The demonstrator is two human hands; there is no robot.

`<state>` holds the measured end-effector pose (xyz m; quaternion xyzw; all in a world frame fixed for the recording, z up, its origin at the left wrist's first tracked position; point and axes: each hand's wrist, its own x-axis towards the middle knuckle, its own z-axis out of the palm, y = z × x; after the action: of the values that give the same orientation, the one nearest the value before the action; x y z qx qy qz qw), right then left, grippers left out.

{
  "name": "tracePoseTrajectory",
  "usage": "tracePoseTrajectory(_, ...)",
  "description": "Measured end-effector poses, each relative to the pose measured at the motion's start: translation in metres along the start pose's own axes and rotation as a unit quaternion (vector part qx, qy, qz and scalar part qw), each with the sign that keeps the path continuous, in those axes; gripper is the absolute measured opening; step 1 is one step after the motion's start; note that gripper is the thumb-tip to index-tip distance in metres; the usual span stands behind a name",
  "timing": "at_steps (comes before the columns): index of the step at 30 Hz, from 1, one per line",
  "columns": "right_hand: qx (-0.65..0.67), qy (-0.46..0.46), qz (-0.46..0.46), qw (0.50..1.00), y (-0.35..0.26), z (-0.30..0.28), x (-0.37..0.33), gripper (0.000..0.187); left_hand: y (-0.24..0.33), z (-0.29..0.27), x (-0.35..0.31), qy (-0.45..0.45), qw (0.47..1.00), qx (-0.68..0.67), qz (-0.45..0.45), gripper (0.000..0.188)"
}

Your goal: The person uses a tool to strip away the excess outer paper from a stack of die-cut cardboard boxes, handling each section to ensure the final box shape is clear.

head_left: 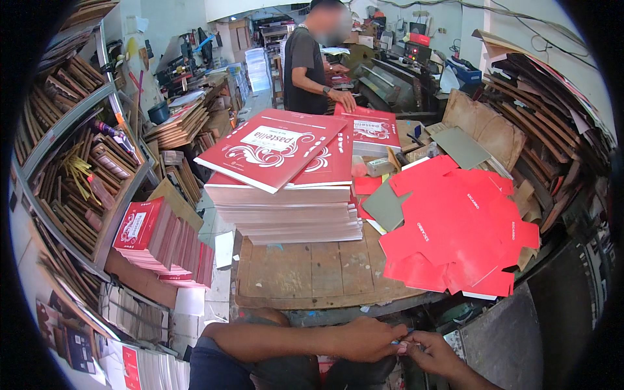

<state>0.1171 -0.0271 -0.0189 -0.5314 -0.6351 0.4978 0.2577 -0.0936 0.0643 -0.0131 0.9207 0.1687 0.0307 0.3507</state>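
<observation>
My left hand (369,339) and my right hand (429,353) meet above my lap, fingertips pinched together. Between them is a small bluish thing, too small and covered to name. My left forearm lies across my lap, in front of the wooden table (312,279). On the table just ahead stands a tall stack of printed sheets (292,211), red on top with white swirls, the top ones turned askew. To its right lies a spread pile of red die-cut card blanks (461,227), with grey-green boards (387,207) partly under it.
Beyond the stack a person (305,71) in a dark shirt rests a hand on another red printed stack (372,130), beside a machine (383,81). Shelves of boards (78,156) line the left; more red stacks (156,237) stand below. Leaning boards (533,123) crowd the right.
</observation>
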Motion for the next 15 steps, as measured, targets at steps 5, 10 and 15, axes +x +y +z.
tracePoseTrajectory(5, 0.033, 0.008, 0.008, 0.999, 0.008, 0.001, 0.0, 0.023, 0.002, -0.008, -0.006, 0.025, 0.999, -0.009, -0.027, 0.032)
tracePoseTrajectory(10, 0.027, 0.011, 0.009, 1.0, 0.002, 0.002, 0.001, 0.025, -0.001, -0.018, -0.01, 0.034, 0.999, 0.007, -0.014, 0.022)
tracePoseTrajectory(15, 0.01, 0.021, -0.025, 0.999, 0.004, 0.003, 0.001, 0.023, 0.01, -0.017, -0.008, 0.015, 0.999, 0.027, -0.044, 0.023)
